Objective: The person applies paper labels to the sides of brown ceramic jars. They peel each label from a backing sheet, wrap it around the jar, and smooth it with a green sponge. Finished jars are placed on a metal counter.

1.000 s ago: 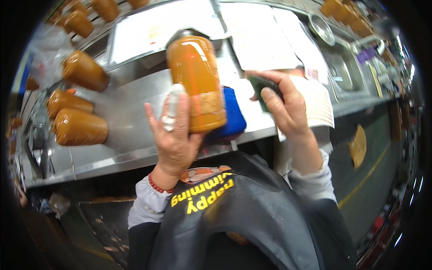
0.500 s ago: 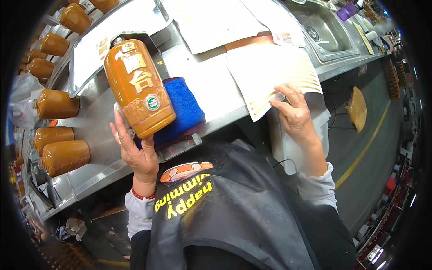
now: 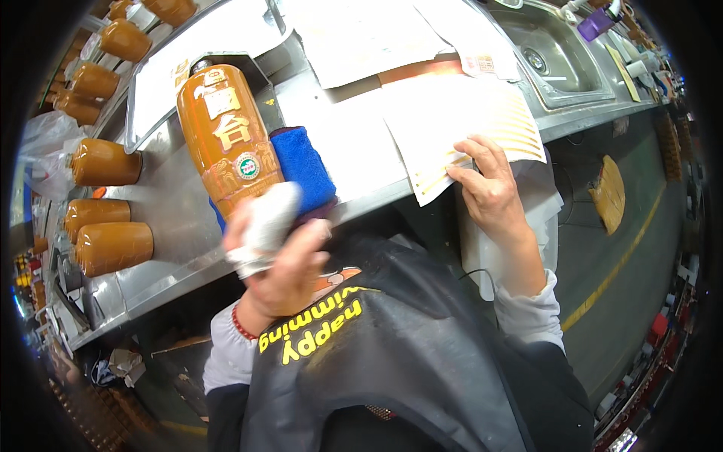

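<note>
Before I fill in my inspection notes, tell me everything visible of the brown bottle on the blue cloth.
The bottle is glossy brown, seemingly glazed, with raised golden characters and a round green emblem. It lies face up on the blue cloth, its neck pointing away from the person. The blurred left hand overlaps its base; contact is unclear.

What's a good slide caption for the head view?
Left hand blurred near the base of a glossy brown bottle on a blue towel; right hand at a gold-striped sheet.
</note>
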`<state>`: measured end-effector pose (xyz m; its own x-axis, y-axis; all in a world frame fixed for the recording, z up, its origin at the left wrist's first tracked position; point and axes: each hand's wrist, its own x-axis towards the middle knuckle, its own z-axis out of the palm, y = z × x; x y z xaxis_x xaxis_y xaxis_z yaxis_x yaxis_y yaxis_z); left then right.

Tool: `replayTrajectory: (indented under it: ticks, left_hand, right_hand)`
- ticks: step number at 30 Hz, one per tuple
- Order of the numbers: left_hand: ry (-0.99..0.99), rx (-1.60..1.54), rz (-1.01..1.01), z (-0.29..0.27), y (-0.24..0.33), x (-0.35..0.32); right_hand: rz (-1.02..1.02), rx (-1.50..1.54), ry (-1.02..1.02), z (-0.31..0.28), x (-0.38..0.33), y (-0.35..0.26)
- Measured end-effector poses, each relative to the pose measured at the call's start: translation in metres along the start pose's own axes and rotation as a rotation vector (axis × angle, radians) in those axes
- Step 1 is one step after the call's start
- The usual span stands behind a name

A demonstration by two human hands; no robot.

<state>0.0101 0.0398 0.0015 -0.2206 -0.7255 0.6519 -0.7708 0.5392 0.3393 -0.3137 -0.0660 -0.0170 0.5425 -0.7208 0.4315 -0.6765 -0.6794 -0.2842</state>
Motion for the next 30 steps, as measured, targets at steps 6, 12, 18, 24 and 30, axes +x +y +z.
replayTrajectory:
  ticks: [6, 12, 18, 24, 30]
  left_hand:
    - [-0.321, -0.069, -0.137, 0.061, 0.037, 0.043]
    - [-0.337, -0.042, -0.26, 0.112, 0.041, 0.05]
    - [-0.296, -0.078, -0.302, 0.123, 0.041, 0.044]
    - [-0.194, -0.062, -0.144, 0.105, 0.043, 0.055]
    - [-0.182, 0.064, -0.186, 0.106, 0.044, 0.053]
  right_hand:
    - [-0.019, 0.064, -0.032, 0.004, -0.005, 0.0]
    - [-0.05, 0.073, -0.046, 0.004, -0.004, -0.005]
    - [-0.036, 0.089, 0.033, 0.0, -0.002, -0.002]
    - [-0.09, 0.061, -0.076, -0.002, 0.017, -0.008]
    - [-0.073, 0.029, -0.137, -0.004, 0.023, -0.005]
